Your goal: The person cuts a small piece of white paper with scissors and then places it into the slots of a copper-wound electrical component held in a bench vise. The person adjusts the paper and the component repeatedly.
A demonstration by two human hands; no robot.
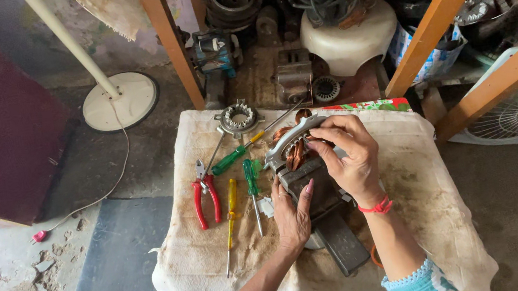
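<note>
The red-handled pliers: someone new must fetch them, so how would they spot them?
Find the stained cloth-covered table. Left of the person's left hand lies a row of tools. The red-handled pliers are leftmost, beside the yellow-handled screwdriver, and alone have two handles.

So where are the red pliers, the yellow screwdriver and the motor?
red pliers [206,202], head view, on the handles.
yellow screwdriver [231,199], head view, on the handle.
motor [308,186], head view, on its dark body.

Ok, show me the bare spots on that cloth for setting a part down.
The cloth is bare right of the right hand, out to its edge, and at the near left corner below the yellow screwdriver. It is crowded left of the motor, around the red pliers and green screwdrivers.
</note>
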